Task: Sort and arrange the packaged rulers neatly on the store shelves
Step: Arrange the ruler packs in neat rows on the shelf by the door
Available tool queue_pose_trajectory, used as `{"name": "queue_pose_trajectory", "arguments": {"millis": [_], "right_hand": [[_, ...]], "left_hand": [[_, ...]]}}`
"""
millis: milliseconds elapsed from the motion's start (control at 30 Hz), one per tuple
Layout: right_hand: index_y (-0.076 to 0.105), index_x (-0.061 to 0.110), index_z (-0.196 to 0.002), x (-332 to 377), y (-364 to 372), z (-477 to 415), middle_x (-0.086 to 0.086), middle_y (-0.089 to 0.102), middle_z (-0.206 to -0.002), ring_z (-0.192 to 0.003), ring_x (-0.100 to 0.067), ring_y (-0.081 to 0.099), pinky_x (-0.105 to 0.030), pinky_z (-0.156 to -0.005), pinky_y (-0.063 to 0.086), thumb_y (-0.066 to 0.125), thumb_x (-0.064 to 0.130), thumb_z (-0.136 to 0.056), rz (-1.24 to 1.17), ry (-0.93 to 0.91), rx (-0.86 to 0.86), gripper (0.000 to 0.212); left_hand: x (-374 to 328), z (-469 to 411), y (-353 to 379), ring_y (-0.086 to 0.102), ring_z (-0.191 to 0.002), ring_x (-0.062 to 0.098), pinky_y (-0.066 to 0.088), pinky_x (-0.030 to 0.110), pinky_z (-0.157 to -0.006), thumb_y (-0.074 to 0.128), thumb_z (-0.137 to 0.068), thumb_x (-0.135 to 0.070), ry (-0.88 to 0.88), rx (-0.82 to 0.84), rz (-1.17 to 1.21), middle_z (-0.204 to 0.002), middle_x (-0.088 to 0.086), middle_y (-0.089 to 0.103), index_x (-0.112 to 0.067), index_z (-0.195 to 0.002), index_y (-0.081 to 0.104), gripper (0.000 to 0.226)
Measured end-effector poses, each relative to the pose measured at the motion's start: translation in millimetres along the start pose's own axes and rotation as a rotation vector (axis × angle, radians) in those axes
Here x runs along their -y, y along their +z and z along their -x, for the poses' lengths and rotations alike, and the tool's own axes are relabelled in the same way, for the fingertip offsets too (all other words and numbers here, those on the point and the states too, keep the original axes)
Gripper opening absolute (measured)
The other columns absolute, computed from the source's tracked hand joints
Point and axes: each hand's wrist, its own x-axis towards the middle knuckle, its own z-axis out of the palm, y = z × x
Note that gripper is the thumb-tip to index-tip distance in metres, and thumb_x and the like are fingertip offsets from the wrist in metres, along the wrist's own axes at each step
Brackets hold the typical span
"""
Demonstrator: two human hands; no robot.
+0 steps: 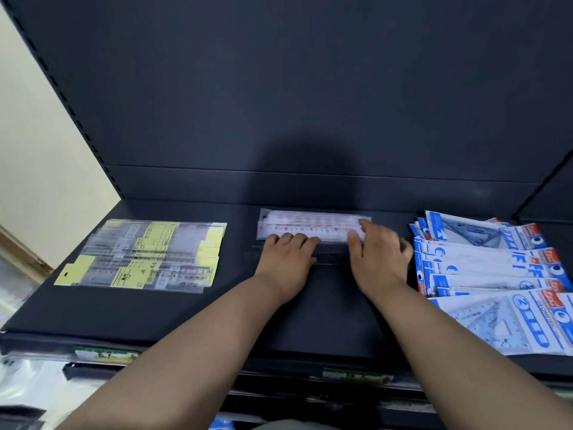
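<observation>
Stack: red-printed rulers [310, 226]; yellow packs [148, 256] left of it, blue packs [496, 274] right.
Left hand [288, 252]: my fingers flat together on its front edge.
Right hand [378, 256]: over its right end; grip unclear.
Care: I'd push evenly, squaring edges.

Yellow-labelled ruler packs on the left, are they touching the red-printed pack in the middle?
Apart. The head view shows bare dark shelf between the yellow-labelled ruler packs and the red-printed pack.

- Bare left hand [286, 256], and behind it a bare left forearm [192, 352].
- Bare right hand [379, 259], with a bare right forearm [459, 361] behind.
- Grey-olive cloth [294, 426] low between the forearms; garment unclear.
</observation>
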Motion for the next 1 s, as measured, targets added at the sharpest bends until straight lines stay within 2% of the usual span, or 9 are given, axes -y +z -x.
{"name": "queue_pose_trajectory", "arguments": {"millis": [67,200,367,500,700,767,867,933,1000], "right_hand": [[0.046,0.019,-0.133,-0.4,-0.3,-2.8,-0.005,0.052,-0.134,-0.127,-0.025,0.040,-0.044,-0.109,0.022,0.035,0.038,-0.099,-0.110,0.065,-0.021,0.041],[0.052,0.007,-0.127,-5.7,1.0,-4.5,-0.015,0.058,-0.124,-0.117,-0.032,0.049,-0.040,-0.103,0.036,0.040,0.029,-0.099,-0.370,0.025,0.031,0.037],[0.053,0.006,-0.124,-10.0,-3.9,-8.1,-0.014,0.059,-0.123,-0.115,-0.028,0.052,-0.032,-0.098,0.037,0.038,0.028,-0.100,-0.497,0.106,0.024,0.035],[0.057,0.005,-0.118,-15.5,-6.4,-12.1,-0.016,0.063,-0.115,-0.109,-0.033,0.054,-0.035,-0.093,0.040,0.037,0.027,-0.100,-0.463,0.164,-0.042,0.035],[0.059,-0.001,-0.107,-4.7,-0.9,-10.2,-0.018,0.062,-0.109,-0.098,-0.027,0.053,-0.023,-0.075,0.031,0.036,0.021,-0.101,-0.523,0.117,0.020,0.032],[0.061,0.004,-0.105,-1.9,1.5,-10.7,-0.015,0.063,-0.108,-0.103,-0.030,0.054,-0.029,-0.082,0.035,0.035,0.024,-0.101,-0.416,0.087,0.022,0.033],[0.063,0.015,-0.105,-3.8,-0.9,-10.3,-0.008,0.062,-0.113,-0.111,-0.028,0.051,-0.037,-0.096,0.033,0.032,0.030,-0.099,-0.101,0.045,0.012,0.035],[0.062,0.017,-0.111,-3.8,-0.9,-7.1,-0.004,0.059,-0.121,-0.121,-0.023,0.045,-0.038,-0.105,0.026,0.028,0.033,-0.099,-0.005,-0.014,-0.008,0.039],[0.059,0.016,-0.120,-3.4,-0.1,-2.8,0.001,0.052,-0.134,-0.135,-0.019,0.033,-0.042,-0.115,0.010,0.029,0.033,-0.099,0.051,-0.100,-0.009,0.040]], "left_hand": [[0.0,-0.8,0.1,0.037,-0.128,0.020,0.014,0.042,-0.111,0.028,-0.103,-0.030,-0.026,0.003,0.006,-0.142,-0.004,0.040,-0.026,-0.144,0.027,0.041],[-2.8,0.6,0.1,0.032,-0.133,0.021,0.004,0.050,-0.115,0.034,-0.099,-0.022,-0.074,0.027,0.027,-0.145,-0.003,0.036,-0.026,-0.146,0.024,0.048],[-2.4,-1.9,-4.0,0.032,-0.134,0.020,0.012,0.046,-0.115,0.029,-0.101,-0.043,-0.069,0.039,0.018,-0.145,-0.003,0.036,-0.026,-0.147,0.022,0.050],[9.6,-4.3,-6.2,0.033,-0.133,0.019,0.017,0.042,-0.112,0.031,-0.102,-0.035,-0.011,0.052,-0.002,-0.145,-0.005,0.037,-0.028,-0.144,0.027,0.043],[7.7,-12.0,-9.2,0.030,-0.135,0.023,0.022,0.040,-0.109,0.032,-0.101,-0.031,0.028,0.116,-0.021,-0.149,0.002,0.032,-0.021,-0.149,0.019,0.051],[1.6,-15.6,-8.7,0.030,-0.134,0.024,0.024,0.040,-0.108,0.031,-0.101,-0.038,0.030,0.125,-0.020,-0.149,0.003,0.032,-0.020,-0.148,0.021,0.051],[-2.5,-21.4,-7.8,0.032,-0.133,0.023,0.026,0.039,-0.106,0.032,-0.102,-0.037,0.040,0.108,-0.014,-0.147,0.002,0.035,-0.020,-0.145,0.027,0.047],[-0.8,-23.6,-7.1,0.032,-0.134,0.021,0.026,0.038,-0.106,0.032,-0.102,-0.035,0.041,0.103,-0.008,-0.148,0.000,0.036,-0.021,-0.145,0.027,0.046],[0.0,-24.6,-6.7,0.032,-0.135,0.020,0.025,0.037,-0.107,0.031,-0.102,-0.034,0.039,0.100,-0.035,-0.149,-0.001,0.035,-0.021,-0.147,0.024,0.048]]}}
